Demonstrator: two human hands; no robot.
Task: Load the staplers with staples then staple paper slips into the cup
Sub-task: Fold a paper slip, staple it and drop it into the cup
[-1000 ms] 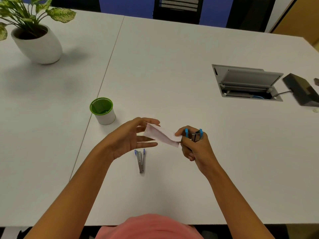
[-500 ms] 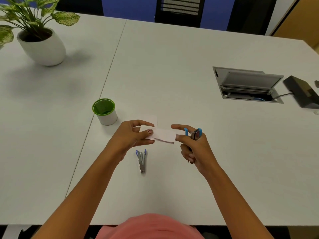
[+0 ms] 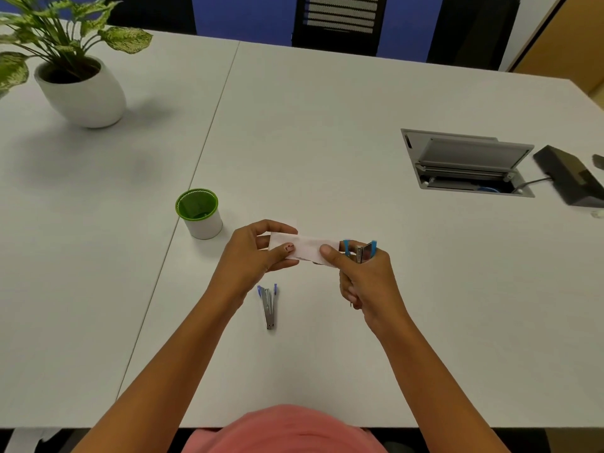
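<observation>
I see the left hand pinching one end of the paper slip and the right hand pinching the other while gripping the blue stapler, likely to steady it for stapling. The purple stapler lies on the surface; the green-rimmed cup waits near.

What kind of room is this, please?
Probably an office meeting room: a wide white table with a built-in cable box, a potted plant, and a mesh-backed office chair at the far side.

Matt table, shiny metal stapler
</observation>
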